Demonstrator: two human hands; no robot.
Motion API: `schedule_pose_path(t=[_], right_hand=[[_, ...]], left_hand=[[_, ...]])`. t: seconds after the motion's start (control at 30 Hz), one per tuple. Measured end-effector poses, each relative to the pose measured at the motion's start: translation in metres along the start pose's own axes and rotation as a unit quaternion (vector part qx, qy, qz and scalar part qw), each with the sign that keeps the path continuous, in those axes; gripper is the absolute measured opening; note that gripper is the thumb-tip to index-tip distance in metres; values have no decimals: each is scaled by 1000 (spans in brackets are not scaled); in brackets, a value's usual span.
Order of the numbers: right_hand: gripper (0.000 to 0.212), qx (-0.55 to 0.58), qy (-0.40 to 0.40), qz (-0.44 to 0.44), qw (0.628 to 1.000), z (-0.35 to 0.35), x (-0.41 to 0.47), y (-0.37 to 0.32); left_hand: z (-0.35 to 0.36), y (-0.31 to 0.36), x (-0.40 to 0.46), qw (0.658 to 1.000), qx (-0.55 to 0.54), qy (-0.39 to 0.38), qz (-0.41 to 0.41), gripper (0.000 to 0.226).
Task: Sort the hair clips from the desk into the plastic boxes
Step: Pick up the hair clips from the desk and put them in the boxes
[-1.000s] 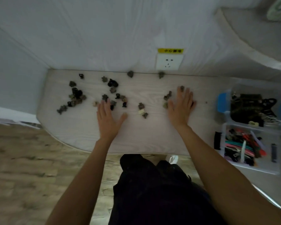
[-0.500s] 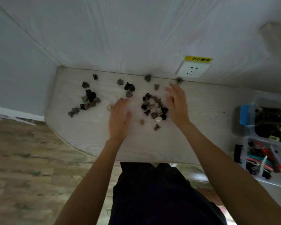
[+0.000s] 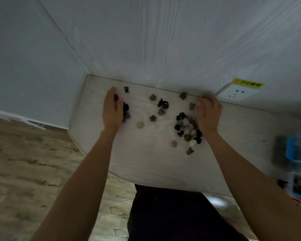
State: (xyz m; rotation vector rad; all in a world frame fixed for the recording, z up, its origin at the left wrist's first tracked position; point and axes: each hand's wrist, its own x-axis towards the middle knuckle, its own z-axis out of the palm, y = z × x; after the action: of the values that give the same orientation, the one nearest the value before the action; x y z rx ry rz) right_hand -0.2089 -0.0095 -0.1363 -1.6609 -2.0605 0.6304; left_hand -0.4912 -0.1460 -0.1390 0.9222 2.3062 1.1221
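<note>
Several small claw hair clips, black, brown and beige, lie scattered on the pale wooden desk (image 3: pixel 146 164). A dense heap of clips (image 3: pixel 188 127) sits right of the middle. My right hand (image 3: pixel 207 115) stands on its edge against the heap's right side, fingers slightly bent toward the back wall. My left hand (image 3: pixel 111 110) lies with straight fingers at the far left, its palm side against a small group of dark clips (image 3: pixel 125 110). Loose clips (image 3: pixel 162 104) lie between the hands. The plastic boxes (image 3: pixel 299 157) show blurred at the right edge.
A wall socket (image 3: pixel 236 92) with a yellow label sits on the back wall just right of my right hand. The desk's curved front edge runs above my lap. Wooden floor lies to the left, below the desk.
My left hand has moved far left to the dark clips near the desk's left end. My right hand reached back toward the wall beside the heap. The view has swung left.
</note>
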Motion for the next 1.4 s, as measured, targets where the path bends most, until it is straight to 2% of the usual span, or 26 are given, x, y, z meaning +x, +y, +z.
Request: schedule_pose_path(t=[0.07, 0.13, 0.27, 0.43, 0.53, 0.63, 0.7, 0.77, 0.83, 0.9, 1.0, 1.1, 1.17, 1.3, 1.4], right_hand=[[32, 31, 17, 34, 999, 1, 3, -2], [33, 80, -1, 32, 996, 2, 3, -5], [39, 89, -65, -78, 991, 3, 6, -16], [45, -13, -133, -167, 977, 12, 18, -25], [49, -16, -157, -141, 977, 10, 18, -21], [55, -5, -187, -113, 976, -3, 4, -14], [50, 12, -220, -120, 968, -15, -12, -11], [37, 55, -232, -111, 965, -28, -30, -8], [37, 87, -209, -77, 971, -43, -51, -3], [45, 65, -162, -32, 984, -55, -73, 4], [69, 32, -138, 50, 989, -66, -104, 11], [93, 38, -187, 98, 977, -63, -122, 8], [99, 35, -204, 97, 973, -55, -126, 1], [94, 7, -199, 61, 978, -34, -126, -12], [72, -16, -195, 40, 980, -29, -120, -16]], left_hand=[[12, 12, 14, 999, -6, -43, 17, 45], [28, 22, 20, 996, 11, -74, 47, 43], [63, 45, 13, 984, 30, -130, 118, 39], [98, 71, -14, 960, 35, -214, 177, 45], [106, 75, -29, 943, 46, -268, 194, 52], [101, 75, -41, 930, 49, -305, 199, 49], [86, 74, -47, 933, 51, -293, 203, 49], [66, 68, -52, 946, 49, -242, 210, 52], [44, 55, -60, 962, 65, -182, 191, 55], [27, 42, -71, 974, 103, -148, 134, 56], [20, 32, -89, 975, 117, -183, 55, 59], [31, 37, -106, 962, 92, -251, 60, 70], [44, 46, -120, 958, 85, -267, 67, 76], [67, 61, -132, 955, 74, -277, 75, 85], [79, 67, -131, 951, 97, -274, 102, 79]])
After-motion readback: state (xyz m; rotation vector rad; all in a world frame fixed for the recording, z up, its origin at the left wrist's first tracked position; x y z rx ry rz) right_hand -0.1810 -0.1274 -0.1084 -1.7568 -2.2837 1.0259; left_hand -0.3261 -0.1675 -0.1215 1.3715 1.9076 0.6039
